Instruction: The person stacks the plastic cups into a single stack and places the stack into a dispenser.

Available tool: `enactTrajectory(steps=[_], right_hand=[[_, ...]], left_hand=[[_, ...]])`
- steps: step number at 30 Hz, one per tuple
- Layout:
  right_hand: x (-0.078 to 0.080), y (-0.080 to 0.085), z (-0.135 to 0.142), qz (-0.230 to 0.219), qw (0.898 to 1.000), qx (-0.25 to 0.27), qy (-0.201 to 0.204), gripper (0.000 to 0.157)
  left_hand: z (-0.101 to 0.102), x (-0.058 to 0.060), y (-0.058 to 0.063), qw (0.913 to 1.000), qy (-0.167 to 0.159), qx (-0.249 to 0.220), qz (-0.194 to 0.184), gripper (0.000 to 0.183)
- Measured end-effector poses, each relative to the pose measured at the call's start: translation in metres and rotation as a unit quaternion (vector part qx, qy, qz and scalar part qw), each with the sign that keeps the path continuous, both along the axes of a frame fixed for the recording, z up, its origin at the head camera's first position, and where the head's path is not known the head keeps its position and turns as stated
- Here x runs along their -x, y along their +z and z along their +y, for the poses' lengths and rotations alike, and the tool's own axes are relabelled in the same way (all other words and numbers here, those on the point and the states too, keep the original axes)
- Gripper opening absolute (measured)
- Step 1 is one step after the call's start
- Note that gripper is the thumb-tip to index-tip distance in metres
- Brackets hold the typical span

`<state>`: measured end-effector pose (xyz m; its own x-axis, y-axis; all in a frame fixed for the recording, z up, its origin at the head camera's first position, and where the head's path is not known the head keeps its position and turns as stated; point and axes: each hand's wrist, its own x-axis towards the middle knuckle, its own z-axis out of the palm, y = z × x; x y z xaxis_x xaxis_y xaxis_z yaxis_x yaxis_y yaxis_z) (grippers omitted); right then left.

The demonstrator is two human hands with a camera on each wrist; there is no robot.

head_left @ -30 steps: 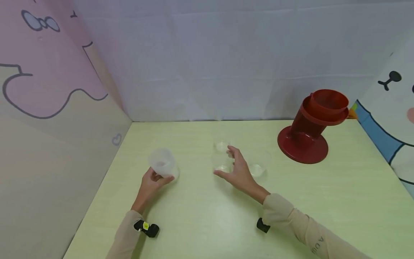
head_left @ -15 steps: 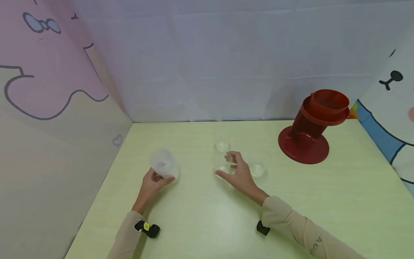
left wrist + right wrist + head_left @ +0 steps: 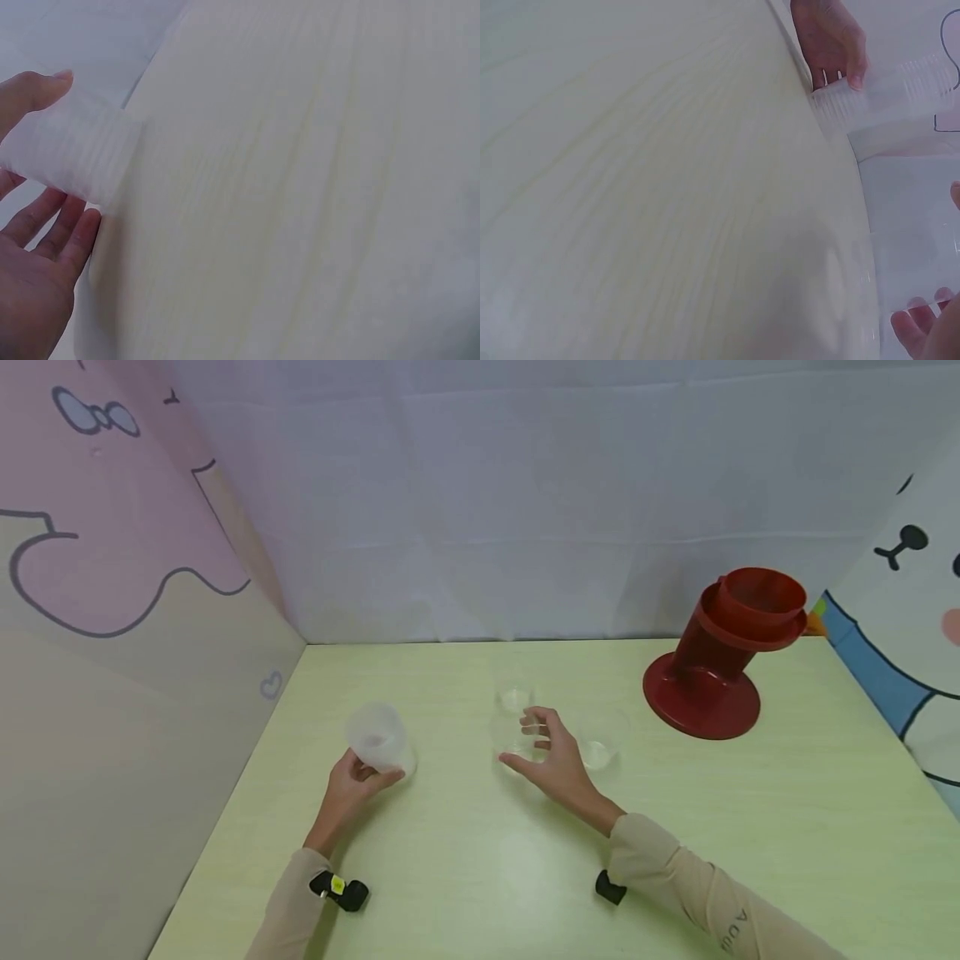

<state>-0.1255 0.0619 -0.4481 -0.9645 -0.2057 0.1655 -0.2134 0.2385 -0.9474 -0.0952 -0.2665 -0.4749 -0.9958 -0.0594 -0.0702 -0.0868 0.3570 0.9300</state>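
On the left of the table, my left hand (image 3: 352, 793) grips a stack of ribbed translucent plastic cups (image 3: 378, 735) low down, thumb on the near side. In the left wrist view the stack (image 3: 82, 146) lies between thumb and fingers, its base at the table surface. My right hand (image 3: 558, 768) holds a clear plastic cup (image 3: 510, 735) at mid-table, thumb in front and fingers round the far side. This cup's clear wall (image 3: 919, 259) shows faintly in the right wrist view. Another clear cup (image 3: 516, 697) stands just behind it, and a third cup (image 3: 596, 754) stands to the right.
At the back right stands a red plastic piece (image 3: 701, 693) with a round base and a slanting tube topped by cup-shaped rims. A white sheet (image 3: 480, 510) hangs along the table's far edge, and printed panels (image 3: 135, 652) flank both sides.
My right fingers have drawn back from the rear cup and closed in round the near cup. The left hand and its stack have stayed in place.
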Motion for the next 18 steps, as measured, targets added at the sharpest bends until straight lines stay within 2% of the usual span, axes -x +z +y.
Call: enactTrajectory(steps=[14, 18], right_hand=[[0.001, 0.014, -0.001, 0.007, 1.0, 0.0, 0.003, 0.068], [-0.004, 0.028, -0.004, 0.01, 1.0, 0.008, 0.009, 0.067]], left_hand=[[0.001, 0.0, 0.0, 0.9997, 0.001, -0.014, 0.02, 0.072], [0.0, 0.0, -0.001, 0.9997, 0.0, -0.014, 0.018, 0.072]])
